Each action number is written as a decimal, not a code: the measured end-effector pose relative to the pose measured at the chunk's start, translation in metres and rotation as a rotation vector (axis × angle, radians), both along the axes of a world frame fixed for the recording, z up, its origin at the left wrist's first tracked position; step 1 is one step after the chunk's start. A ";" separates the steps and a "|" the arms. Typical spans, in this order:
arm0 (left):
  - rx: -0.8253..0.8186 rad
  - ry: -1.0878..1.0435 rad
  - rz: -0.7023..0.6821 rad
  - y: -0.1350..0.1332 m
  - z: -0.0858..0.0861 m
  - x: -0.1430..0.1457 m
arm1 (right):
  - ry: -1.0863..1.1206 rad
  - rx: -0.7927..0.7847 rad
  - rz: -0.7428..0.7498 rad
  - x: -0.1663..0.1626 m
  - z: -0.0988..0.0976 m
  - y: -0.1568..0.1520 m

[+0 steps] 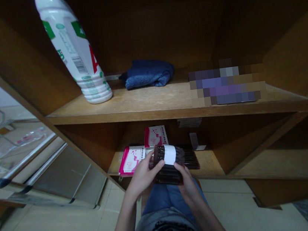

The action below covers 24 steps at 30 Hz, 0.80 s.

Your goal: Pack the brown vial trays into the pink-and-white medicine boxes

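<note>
My left hand (142, 176) and right hand (186, 182) are both closed on a dark pack (168, 173), one on each side. The pack sits between the hands, just above the edge of the lower shelf (209, 165). It is dark and ridged, with a white band (170, 154) I cannot read. Just past the left hand lie two pink boxes (131, 159). High above the hands stand a white bottle (74, 46) and a blue cloth (147, 73). A blurred patch (227, 82) hides something up on the right.

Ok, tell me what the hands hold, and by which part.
A dark pack with a white label: left hand on its left end, right hand under its right end.
</note>
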<state>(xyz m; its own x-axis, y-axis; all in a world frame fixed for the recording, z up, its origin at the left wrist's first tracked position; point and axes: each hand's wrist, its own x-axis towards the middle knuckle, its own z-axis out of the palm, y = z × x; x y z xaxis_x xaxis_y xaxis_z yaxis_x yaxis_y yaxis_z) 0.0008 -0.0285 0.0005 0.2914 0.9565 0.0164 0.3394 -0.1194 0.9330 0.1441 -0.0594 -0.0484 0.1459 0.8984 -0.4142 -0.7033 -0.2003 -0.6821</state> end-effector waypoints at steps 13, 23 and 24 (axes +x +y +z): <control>0.384 0.493 0.438 0.035 -0.036 -0.030 | 0.014 0.005 0.099 -0.007 -0.017 0.000; 0.296 0.405 0.336 0.034 -0.042 -0.027 | 0.070 -0.031 0.397 -0.016 -0.019 0.012; 0.277 0.363 0.337 0.034 -0.044 -0.028 | 0.072 -0.051 0.432 -0.016 -0.018 0.013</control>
